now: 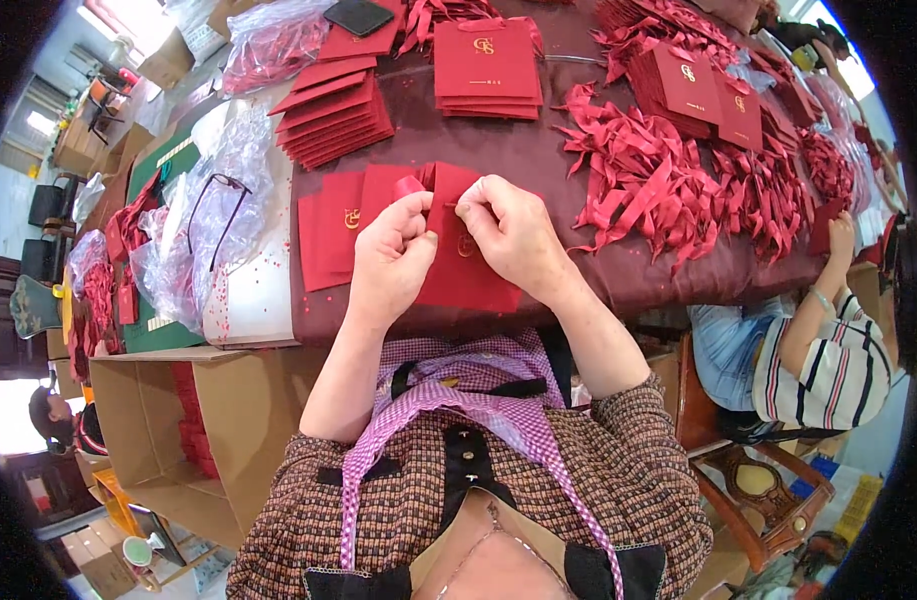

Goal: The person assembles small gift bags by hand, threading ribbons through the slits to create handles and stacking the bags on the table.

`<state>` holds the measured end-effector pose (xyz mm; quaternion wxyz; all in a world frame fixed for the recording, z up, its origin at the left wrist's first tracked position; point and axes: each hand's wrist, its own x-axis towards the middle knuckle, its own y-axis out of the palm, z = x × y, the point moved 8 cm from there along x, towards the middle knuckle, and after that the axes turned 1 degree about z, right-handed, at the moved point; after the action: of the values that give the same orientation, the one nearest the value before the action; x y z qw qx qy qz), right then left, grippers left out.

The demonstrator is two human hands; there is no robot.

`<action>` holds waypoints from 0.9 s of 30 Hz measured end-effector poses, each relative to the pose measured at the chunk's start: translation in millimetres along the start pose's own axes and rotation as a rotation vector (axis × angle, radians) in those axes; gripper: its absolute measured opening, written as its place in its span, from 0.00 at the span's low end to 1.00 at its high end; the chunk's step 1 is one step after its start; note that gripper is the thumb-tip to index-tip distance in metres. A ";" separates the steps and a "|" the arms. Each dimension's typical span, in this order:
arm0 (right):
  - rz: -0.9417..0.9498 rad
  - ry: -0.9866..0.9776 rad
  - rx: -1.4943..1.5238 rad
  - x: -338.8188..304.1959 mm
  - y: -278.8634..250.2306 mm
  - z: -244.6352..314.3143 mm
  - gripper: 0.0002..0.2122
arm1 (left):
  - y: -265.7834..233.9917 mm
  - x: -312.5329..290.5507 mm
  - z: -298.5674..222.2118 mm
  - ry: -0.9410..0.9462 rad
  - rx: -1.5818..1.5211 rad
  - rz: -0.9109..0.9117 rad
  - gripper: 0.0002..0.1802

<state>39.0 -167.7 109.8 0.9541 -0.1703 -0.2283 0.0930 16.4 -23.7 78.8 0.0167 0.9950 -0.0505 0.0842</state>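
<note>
Right in front of me a red paper bag [468,285] with a gold emblem lies on the dark red tablecloth, overlapping other flat red bags [328,225] to its left. My left hand [388,255] is closed at the bag's upper left, with a loop of red ribbon [408,187] standing out from its fingertips. Close beside it, over the bag's upper part, my right hand [516,235] is closed in a pinch. Its fingertips hide most of what they grip; a small thin bit shows at their tips.
Stacked red bags [333,120] and another pile [488,70] lie beyond my hands. Ribboned bags [658,180] cover the right side. At left are eyeglasses [218,215] on clear plastic and an open cardboard box [258,430] below the table. A co-worker in a striped shirt [828,370] sits at right.
</note>
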 end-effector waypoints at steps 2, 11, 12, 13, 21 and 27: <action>0.028 0.034 -0.033 2.4 1.8 -1.8 0.04 | -1.0 2.4 1.7 0.006 -0.004 -0.023 0.20; -0.091 -0.363 -0.652 -10.7 18.9 33.3 0.04 | -1.4 0.3 8.4 0.123 0.136 -0.049 0.21; -0.103 -0.365 -0.636 -11.3 18.8 31.0 0.04 | -0.7 -0.5 7.1 0.122 0.136 -0.048 0.21; -0.103 -0.363 -0.636 -11.5 19.4 28.2 0.04 | 0.1 -1.8 5.0 0.108 0.157 -0.046 0.20; -0.066 0.010 0.003 -3.5 11.8 -2.9 0.03 | 0.7 -6.5 -12.4 0.151 0.224 -0.021 0.20; -0.126 -0.281 -0.309 -10.1 10.8 23.1 0.05 | -0.2 -5.1 -11.0 0.082 0.108 0.009 0.21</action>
<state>18.2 -153.9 121.1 0.8793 -0.2851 -0.3809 0.0199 9.6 -22.6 88.7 -0.0356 0.9900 -0.0494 0.1275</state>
